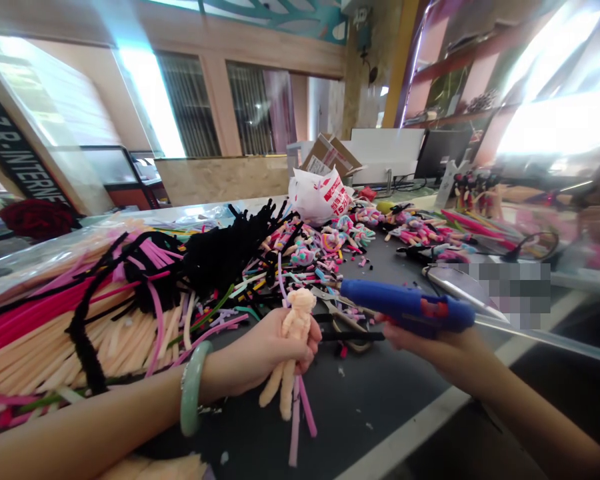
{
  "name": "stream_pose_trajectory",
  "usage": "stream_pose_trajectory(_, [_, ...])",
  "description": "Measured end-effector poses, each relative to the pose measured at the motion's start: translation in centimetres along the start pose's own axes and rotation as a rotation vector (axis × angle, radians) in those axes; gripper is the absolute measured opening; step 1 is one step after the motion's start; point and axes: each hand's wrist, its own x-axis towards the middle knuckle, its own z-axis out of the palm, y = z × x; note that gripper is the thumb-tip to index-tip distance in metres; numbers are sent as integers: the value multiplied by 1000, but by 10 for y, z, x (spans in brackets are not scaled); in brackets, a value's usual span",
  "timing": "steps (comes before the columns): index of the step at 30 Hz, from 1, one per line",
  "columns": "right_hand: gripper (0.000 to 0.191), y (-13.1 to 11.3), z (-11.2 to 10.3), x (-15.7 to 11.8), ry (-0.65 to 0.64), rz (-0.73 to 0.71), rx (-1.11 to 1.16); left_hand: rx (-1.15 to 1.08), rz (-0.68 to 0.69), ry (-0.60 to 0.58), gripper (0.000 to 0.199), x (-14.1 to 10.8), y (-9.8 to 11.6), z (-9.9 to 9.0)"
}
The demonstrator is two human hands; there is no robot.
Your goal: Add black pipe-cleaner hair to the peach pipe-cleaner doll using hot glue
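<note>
Peach-coloured fuzzy stems form the small doll (296, 327) that the left hand (275, 347) holds at 6 o'clock in the head view. The fingers are closed around its body, with the head up and the two legs hanging below, towards 7 and 6 o'clock. A green bangle (194, 390) circles the left wrist. Two pink-purple strips (301, 417) show beneath the hand, just beside the legs; whether the fingers grip them too, I cannot tell.

At 4 o'clock the right hand (425, 347) is wrapped around the handle of a blue glue gun (407, 305). Its nozzle points to 9 o'clock, near the doll's head but apart from it.

Scissors (341, 313) lie on the dark worktop (380, 393) between the two hands, partly hidden, and a black strip (353, 336) crosses their handles. A heap of black fuzzy stems (225, 243) sits towards 10 o'clock; peach stems (125, 340) spread out at 8 o'clock, with bright pink stems (15, 323) beside them at 9 o'clock. Small multicoloured pieces (347, 233) are scattered from 12 round to 2 o'clock. Behind these, at 12 o'clock, stands a white plastic bag (320, 195) with red print, and a cardboard box (333, 157) shows just behind it.
</note>
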Motion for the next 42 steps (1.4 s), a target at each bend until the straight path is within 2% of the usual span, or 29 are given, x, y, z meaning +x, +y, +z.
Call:
stream_pose_trajectory(4, [21,3,2,0,-56,-66,-46,63,6,-27,12,-1,0,2])
stream_pose_trajectory(11, [21,1,-3,3,-248,-137,-173,139,-17,-41,11,-2,-1,4])
stream_pose_trajectory(23, [26,1,-4,6,-278,-194,-321,124,-44,-35,13,-4,-3,5])
stream_pose_trajectory(42, [25,10,-1,7,-275,-172,-309,-38,-121,-93,16,-3,-10,5])
